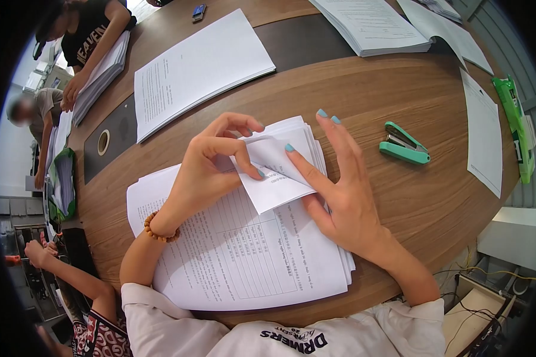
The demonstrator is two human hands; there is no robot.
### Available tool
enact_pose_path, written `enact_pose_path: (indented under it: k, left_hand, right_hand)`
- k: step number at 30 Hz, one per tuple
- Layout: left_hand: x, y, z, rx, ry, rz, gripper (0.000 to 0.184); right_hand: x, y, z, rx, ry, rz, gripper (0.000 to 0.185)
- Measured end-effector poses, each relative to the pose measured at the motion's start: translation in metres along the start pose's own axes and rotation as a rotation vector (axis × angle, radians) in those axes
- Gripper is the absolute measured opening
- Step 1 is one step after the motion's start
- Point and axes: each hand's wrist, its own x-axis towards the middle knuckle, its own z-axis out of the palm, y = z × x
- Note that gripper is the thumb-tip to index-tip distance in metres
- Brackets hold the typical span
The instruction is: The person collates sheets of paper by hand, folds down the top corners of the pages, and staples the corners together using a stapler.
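Note:
A thick stack of printed sheets [250, 256] lies on the table in front of me. Its top sheet [274, 193] is folded back over itself, so the blank underside faces up. My left hand [211, 154] is curled at the left of this fold, the index finger bent over the paper and the thumb tip hidden behind it. On the right, my right hand [348, 202] has its fingers stretched and spread. Its index finger rests on the folded paper, two fingers are raised, and the thumb lies by the lower edge. A green stapler [405, 144] lies right of the stack.
More paper piles lie farther back, one at the left [202, 71] and another at the right [375, 27]. A single sheet [483, 134] and a green packet [515, 128] are along the right edge. Other people [95, 35] handle papers at the left.

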Motion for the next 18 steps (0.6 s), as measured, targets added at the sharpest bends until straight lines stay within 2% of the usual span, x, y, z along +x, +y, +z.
enact_pose_path:
  k: [4, 9, 10, 12, 18]
  left_hand:
    - [-0.001, 0.005, 0.0, 0.011, -0.018, -0.102, 0.017]
    - [0.004, 0.018, 0.008, -0.091, 0.137, -0.194, 0.017]
    - [0.002, 0.015, 0.005, -0.091, 0.137, -0.194, 0.017]
    - [-0.002, 0.007, -0.003, 0.008, -0.074, -0.116, 0.018]
    - [-0.001, 0.005, 0.0, -0.048, -0.038, -0.063, 0.018]
  right_hand:
    - [-0.001, -0.001, 0.003, -0.037, 0.047, -0.02, 0.055]
    - [-0.002, -0.001, 0.004, -0.006, 0.065, -0.005, 0.06]
    - [-0.002, -0.001, 0.003, 0.039, 0.076, 0.02, 0.062]
    - [-0.002, -0.001, 0.001, 0.049, 0.05, 0.029, 0.063]
    - [-0.002, 0.002, 0.001, 0.038, 0.006, 0.017, 0.061]
